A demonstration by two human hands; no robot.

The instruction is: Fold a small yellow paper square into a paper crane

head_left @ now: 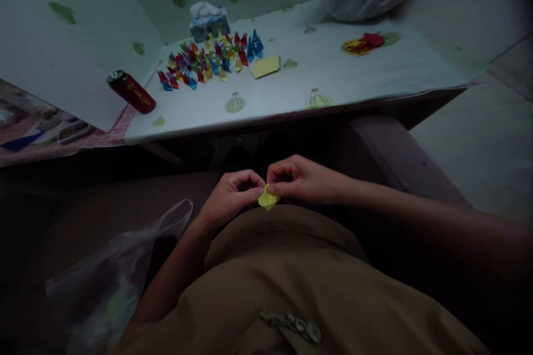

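Yellow paper (268, 200), pinched, seems clear of table edge (266, 118).

The left hand (230, 195) and right hand (297, 178) meet in front of the torso (275, 266), close together, each pinching between thumb and forefinger with the other fingers curled inward. The left forearm (187, 258) angles up from the lower left; the right forearm (410, 209) (bare, like its partner) reaches in from the right, nearly level.

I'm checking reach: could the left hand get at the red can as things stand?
Probably, with a stretch: nothing visible blocks the way to the red can, though the left hand is pinching yellow paper.
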